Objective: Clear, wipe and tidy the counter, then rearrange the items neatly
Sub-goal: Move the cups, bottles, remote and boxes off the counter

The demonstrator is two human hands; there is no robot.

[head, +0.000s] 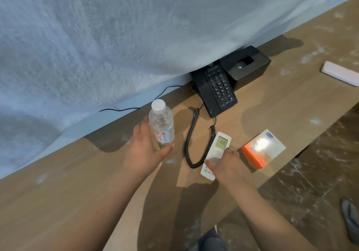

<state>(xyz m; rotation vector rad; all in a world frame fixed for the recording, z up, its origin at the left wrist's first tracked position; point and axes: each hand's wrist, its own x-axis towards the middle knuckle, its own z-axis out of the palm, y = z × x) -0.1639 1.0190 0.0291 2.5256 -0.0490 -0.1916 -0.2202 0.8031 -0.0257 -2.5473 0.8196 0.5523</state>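
Observation:
My left hand (144, 148) grips a clear water bottle (161, 124) with a white cap and a red-and-white label, held upright just above the wooden counter (58, 202). My right hand (226, 165) holds a white air-conditioner remote (217, 149) by its lower half; its small screen reads 22. An orange-and-white box (263, 148) lies just right of the remote. A black desk phone (215, 87) stands against the wall, and its coiled cord (191, 142) loops down between the bottle and the remote.
A black box with a slot in its top (244, 64) sits right of the phone. A white flat object (340, 73) lies at the far right of the counter. The counter's front edge drops to a dark marble floor (310, 182), where a grey slipper (350, 217) lies.

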